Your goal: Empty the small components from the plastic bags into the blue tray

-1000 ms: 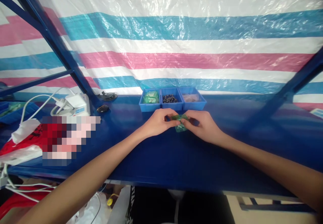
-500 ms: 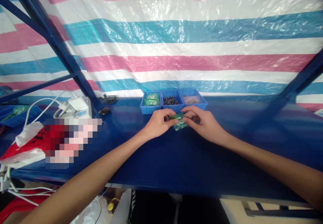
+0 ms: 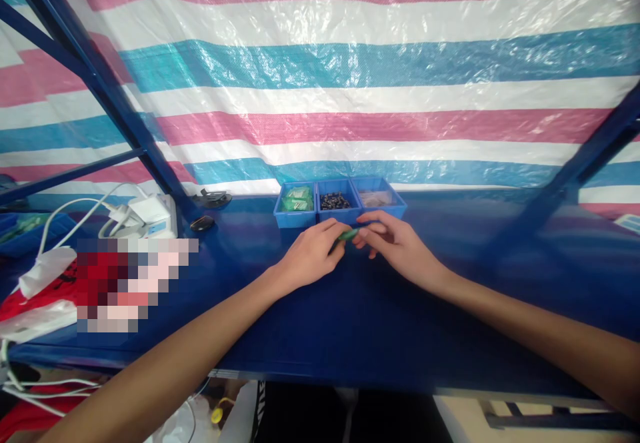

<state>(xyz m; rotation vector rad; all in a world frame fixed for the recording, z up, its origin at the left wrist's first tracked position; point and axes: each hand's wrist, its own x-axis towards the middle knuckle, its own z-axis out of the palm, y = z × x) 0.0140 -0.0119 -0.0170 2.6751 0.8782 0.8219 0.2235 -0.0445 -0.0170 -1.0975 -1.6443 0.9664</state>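
Over the blue table, my left hand [image 3: 315, 250] and my right hand [image 3: 393, 240] meet around a small green circuit board [image 3: 350, 234]. The board is turned nearly edge-on, and fingers cover much of it. My left hand pinches its left side between thumb and fingers. My right thumb and fingers close on its right side. Just beyond the hands stand blue bins: the left bin [image 3: 296, 219] has green boards [image 3: 298, 198], the middle one small dark parts [image 3: 335, 201], the right one pale, see-through pieces [image 3: 375, 198].
A dark oval object [image 3: 203, 223] and a black item [image 3: 214, 198] lie left of the bins. Further left are a white power strip [image 3: 163, 226] with cables and a red bag [image 3: 55, 280]. Blue frame posts [image 3: 107, 106] and a striped sheet [image 3: 350, 123] stand behind.
The circuit board has tipped from showing its face to nearly edge-on. My left hand has rolled over, its back now more upward. The view has shifted slightly.
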